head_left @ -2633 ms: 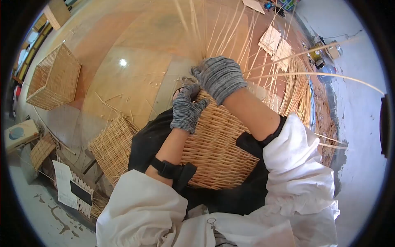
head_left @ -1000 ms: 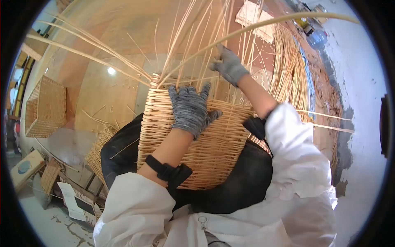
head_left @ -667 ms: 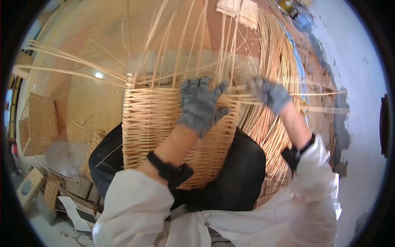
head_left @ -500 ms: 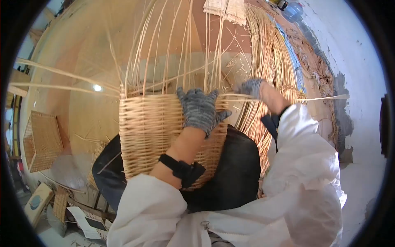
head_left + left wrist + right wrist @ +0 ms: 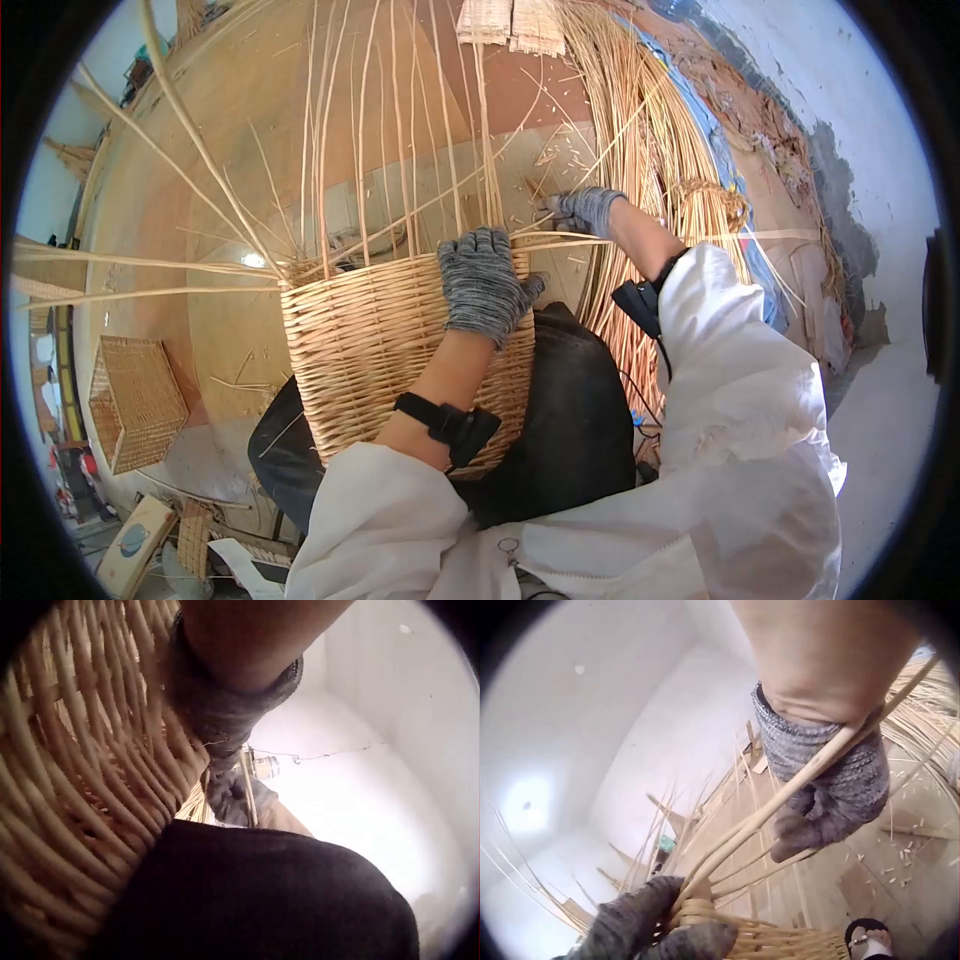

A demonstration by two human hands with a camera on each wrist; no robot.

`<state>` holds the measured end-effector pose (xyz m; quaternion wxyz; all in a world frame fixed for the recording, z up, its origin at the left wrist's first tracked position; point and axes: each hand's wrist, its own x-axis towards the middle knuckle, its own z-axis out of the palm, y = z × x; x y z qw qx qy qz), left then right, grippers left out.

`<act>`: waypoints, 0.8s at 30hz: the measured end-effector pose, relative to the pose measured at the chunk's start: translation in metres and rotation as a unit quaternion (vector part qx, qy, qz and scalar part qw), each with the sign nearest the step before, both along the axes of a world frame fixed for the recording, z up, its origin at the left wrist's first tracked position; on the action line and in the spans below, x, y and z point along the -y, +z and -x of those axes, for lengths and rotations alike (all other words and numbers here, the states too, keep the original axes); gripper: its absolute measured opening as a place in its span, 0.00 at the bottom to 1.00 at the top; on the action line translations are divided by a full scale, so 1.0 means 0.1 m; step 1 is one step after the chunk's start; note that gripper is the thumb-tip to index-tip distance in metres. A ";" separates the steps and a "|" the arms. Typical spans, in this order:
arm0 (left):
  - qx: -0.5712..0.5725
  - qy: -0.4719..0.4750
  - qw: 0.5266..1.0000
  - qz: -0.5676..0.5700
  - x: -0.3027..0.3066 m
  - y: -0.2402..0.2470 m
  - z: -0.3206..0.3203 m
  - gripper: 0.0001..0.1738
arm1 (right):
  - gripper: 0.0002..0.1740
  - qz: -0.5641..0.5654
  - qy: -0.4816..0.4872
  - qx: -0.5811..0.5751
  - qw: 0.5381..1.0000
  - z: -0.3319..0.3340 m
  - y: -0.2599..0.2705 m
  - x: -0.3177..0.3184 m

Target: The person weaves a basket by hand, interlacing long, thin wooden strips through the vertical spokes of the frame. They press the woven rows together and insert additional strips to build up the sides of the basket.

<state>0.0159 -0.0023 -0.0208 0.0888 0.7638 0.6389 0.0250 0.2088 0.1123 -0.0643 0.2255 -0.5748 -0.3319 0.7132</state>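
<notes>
A wicker basket (image 5: 365, 360) stands tilted on the person's dark-covered lap in the head view, long bare rods (image 5: 362, 150) rising from its far side. The gloved left hand (image 5: 485, 285) grips its top edge near the right corner, fingers over the rim and thumb spread to the right. Just beyond that corner, the gloved right hand (image 5: 588, 210) has its fingers curled. The right wrist view shows it pinching a thin wicker strand (image 5: 761, 875) that runs from the corner. Two thicker rods (image 5: 772, 806) cross in front of this hand and wrist.
A large bundle of loose rods (image 5: 640, 150) lies on the floor at right, beside a wall (image 5: 870, 130). Pale woven panels (image 5: 510, 25) lie at the far side. Another open woven basket (image 5: 140, 405) sits at left. Long rods (image 5: 150, 262) stick out leftward from the basket's corner.
Both hands were together at the basket's far edge. The left hand now grips the rim; the right has swung out past the right corner. The basket's broad side has turned toward the head camera.
</notes>
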 end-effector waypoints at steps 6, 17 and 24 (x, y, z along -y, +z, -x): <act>0.020 -0.012 1.000 0.002 -0.05 -0.01 0.02 0.34 | 0.16 0.053 -0.080 -0.097 0.991 -0.19 -0.06 0.73; 0.027 0.047 0.997 -0.048 -0.11 -0.03 -0.12 0.24 | 0.15 -0.472 0.454 0.468 0.594 1.17 1.52 0.78; 0.758 0.233 0.605 -0.064 0.00 -0.13 0.06 0.08 | 0.23 -0.467 0.395 0.328 0.719 0.37 0.52 -0.03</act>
